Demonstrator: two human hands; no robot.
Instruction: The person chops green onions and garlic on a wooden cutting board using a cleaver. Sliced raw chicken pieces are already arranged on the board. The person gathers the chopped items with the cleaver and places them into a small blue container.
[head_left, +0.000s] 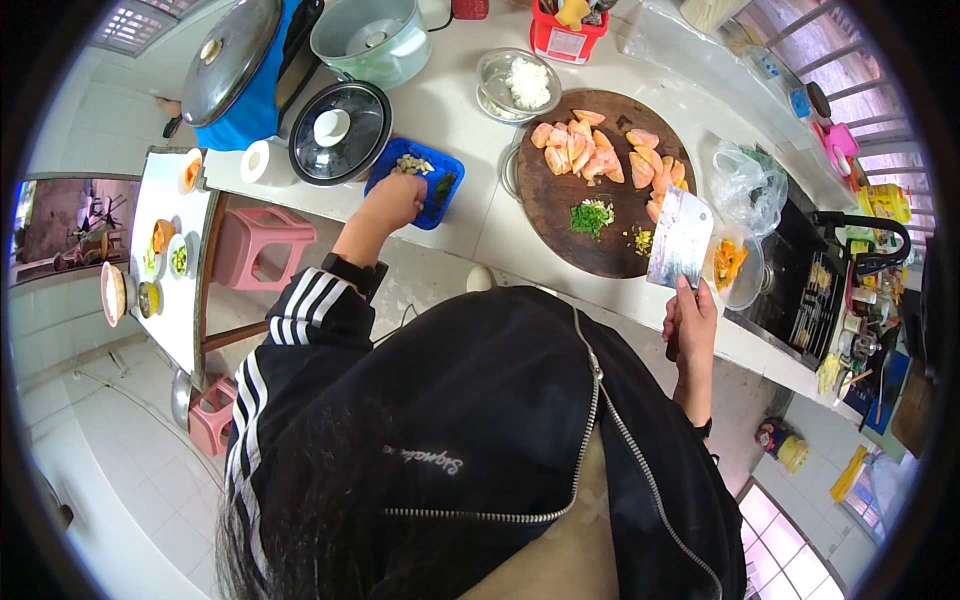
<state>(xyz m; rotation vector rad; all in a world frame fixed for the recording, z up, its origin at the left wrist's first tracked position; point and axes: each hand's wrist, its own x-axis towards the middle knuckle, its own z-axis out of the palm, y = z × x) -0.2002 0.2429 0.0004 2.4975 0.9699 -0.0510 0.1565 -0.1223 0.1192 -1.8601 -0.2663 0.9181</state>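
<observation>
My right hand (694, 319) grips the handle of a cleaver (681, 238). The broad blade points away from me, over the near right edge of a round wooden chopping board (555, 244). On the board lie pale orange wedges (581, 150), likely tomato, in two groups. Nearer me are a heap of chopped green herb (591, 218) and a small pile of minced yellowish bits (643, 240). My left hand (397, 196) reaches into a blue plastic basket (427, 223) holding garlic cloves (412, 164) and something dark green. Its fingertips are hidden, so any hold cannot be seen.
A metal bowl of white rice (528, 84) stands behind the board. A lidded black pot (341, 135) and a paper roll (264, 163) flank the basket. Right of the cleaver are a bowl of orange pieces (739, 262), a plastic bag (746, 187) and a black sink (787, 292).
</observation>
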